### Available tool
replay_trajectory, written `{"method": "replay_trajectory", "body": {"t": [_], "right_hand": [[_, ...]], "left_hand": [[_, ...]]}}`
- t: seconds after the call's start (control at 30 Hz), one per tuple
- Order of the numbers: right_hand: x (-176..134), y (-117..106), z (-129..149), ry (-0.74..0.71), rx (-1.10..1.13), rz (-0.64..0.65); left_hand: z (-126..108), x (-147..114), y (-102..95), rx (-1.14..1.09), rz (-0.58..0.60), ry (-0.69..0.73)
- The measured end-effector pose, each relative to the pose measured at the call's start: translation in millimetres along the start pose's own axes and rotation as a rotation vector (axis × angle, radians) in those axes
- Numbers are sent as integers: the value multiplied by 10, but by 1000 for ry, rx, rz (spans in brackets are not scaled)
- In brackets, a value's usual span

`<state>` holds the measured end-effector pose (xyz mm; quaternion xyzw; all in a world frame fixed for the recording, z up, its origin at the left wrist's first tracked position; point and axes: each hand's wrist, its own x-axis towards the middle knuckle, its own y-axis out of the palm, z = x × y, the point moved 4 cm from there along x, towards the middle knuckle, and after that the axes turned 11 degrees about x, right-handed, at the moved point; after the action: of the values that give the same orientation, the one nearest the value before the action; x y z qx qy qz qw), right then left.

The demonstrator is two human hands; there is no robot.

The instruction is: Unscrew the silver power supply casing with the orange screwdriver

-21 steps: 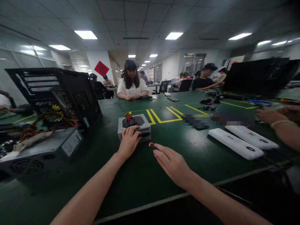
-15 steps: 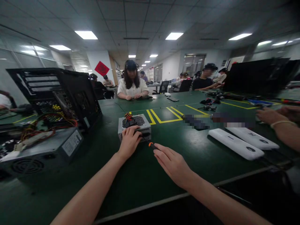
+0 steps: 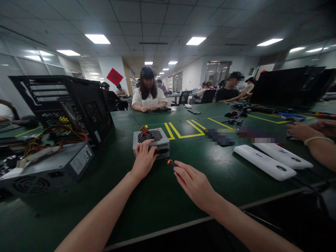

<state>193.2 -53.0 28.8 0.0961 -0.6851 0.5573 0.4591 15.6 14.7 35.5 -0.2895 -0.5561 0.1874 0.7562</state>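
Observation:
On the green table (image 3: pixel 126 213) in front of me sits a small silver power supply unit (image 3: pixel 158 135) with a perforated top. A bundle of cables with red and yellow wires (image 3: pixel 145 133) lies on top of it. My left hand (image 3: pixel 143 159) grips the unit's near left side, fingers bent over its edge. Closed around a screwdriver (image 3: pixel 171 162) with a black and orange handle is my right hand (image 3: pixel 195 182). The thin shaft points up and left at the unit's near face; whether its tip touches a screw is too small to tell.
At the left stand another power supply unit (image 3: pixel 52 171) with loose wires and an open black computer case (image 3: pixel 91 108). Two white power banks (image 3: pixel 262 161) lie to the right, near another person's hands (image 3: pixel 301 133). A person (image 3: pixel 149 96) sits across the table.
The view has shifted very slightly. My right hand and the screwdriver have moved a little right and down, and more of the shaft shows; my left hand stays on the power supply unit.

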Motion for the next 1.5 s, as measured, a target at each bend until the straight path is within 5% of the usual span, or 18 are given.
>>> {"method": "replay_trajectory", "body": {"t": [0.1, 0.2, 0.33, 0.43, 0.6, 1.0, 1.17, 1.33, 1.5], "right_hand": [[15, -33, 18, -10, -5, -19], [30, -46, 29, -17, -12, -26], [34, -40, 23, -13, -14, -50], [33, -34, 23, -16, -16, -51], [28, -41, 36, -42, -26, -48], [-41, 47, 6, -39, -100, 48], [-13, 70, 19, -66, -240, 45], [45, 146, 17, 22, -304, 212], [123, 97, 20, 289, -75, 259]], "left_hand": [[8, -6, -90, 46, 56, -55], [-5, -2, -53, -88, 274, -147], [-64, -56, 179, -568, 666, -419], [-125, -93, 304, -991, 797, -623], [-98, -101, 340, -1271, 720, -817], [-109, -117, 322, -1425, 702, -1011], [-126, -114, 310, -1425, 640, -978], [-114, -122, 338, -1339, 621, -920], [-54, -89, 213, -754, 517, -535]]}}
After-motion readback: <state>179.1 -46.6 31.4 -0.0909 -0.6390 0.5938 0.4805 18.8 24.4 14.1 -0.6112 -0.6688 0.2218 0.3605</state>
